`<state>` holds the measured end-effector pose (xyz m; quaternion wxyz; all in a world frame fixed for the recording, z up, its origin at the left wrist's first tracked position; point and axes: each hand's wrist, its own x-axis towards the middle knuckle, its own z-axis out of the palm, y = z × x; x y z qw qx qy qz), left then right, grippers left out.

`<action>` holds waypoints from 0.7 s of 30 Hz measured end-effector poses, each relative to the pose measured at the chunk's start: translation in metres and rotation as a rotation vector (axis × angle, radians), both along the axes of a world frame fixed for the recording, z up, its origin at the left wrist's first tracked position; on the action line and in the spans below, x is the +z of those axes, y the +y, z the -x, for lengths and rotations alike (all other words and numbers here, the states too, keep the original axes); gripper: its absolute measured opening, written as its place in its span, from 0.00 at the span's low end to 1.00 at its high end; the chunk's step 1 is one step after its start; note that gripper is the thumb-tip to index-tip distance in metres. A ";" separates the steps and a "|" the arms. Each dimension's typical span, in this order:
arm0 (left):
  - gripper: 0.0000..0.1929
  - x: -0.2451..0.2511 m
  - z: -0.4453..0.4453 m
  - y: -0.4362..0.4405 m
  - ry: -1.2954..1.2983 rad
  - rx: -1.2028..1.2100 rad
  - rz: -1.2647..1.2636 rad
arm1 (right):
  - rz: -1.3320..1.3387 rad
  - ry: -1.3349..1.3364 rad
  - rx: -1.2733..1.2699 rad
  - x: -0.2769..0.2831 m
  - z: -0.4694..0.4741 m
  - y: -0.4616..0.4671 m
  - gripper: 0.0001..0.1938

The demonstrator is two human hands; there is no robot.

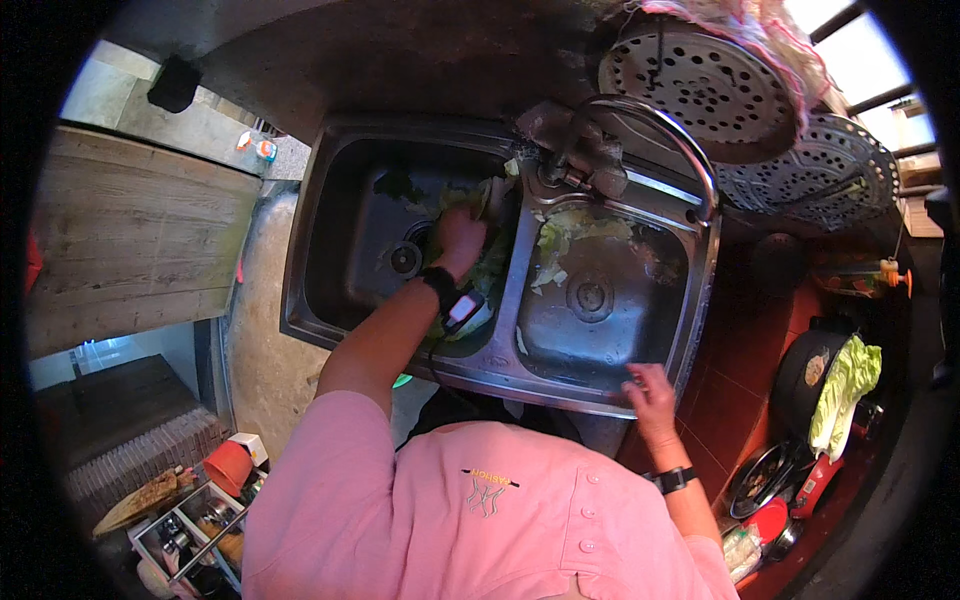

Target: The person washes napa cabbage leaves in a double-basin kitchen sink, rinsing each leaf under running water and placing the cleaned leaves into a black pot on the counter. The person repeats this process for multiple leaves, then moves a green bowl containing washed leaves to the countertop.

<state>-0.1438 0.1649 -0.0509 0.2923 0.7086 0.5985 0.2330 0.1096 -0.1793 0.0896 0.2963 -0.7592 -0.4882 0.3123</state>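
Note:
A double-basin stainless steel sink (pixel 517 292) lies in front of me. In its left basin my left hand (pixel 459 236) is curled around pale green vegetable leaves (pixel 491 196); its fingertips are partly hidden. More wet leaves lie beneath that hand and along the basin's right side, some in shadow beside the drain strainer (pixel 406 259). Over the front right corner of the right basin is my right hand (pixel 651 390), its fingers slightly bent and apart, holding nothing. Torn leaf pieces (pixel 553 244) cling to the back and left of the right basin, around its drain (pixel 590 296).
A curved chrome faucet (pixel 694 150) arches over the right basin. Perforated metal steamer plates (pixel 701 86) hang behind it. On the right, a head of leafy lettuce (pixel 844 394) lies by a dark pot (pixel 802 375). A wooden board (pixel 142 240) and a utensil rack (pixel 187 536) are left.

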 end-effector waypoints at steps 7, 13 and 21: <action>0.13 -0.047 -0.042 0.044 0.404 0.019 -0.265 | -0.004 -0.363 0.067 -0.053 0.031 -0.007 0.09; 0.09 -0.037 -0.016 0.066 -0.277 0.027 0.311 | 0.044 -0.450 0.066 -0.054 0.032 -0.007 0.09; 0.14 0.141 -0.001 -0.020 -0.999 0.005 0.506 | -0.003 -0.424 0.069 -0.051 0.032 -0.007 0.10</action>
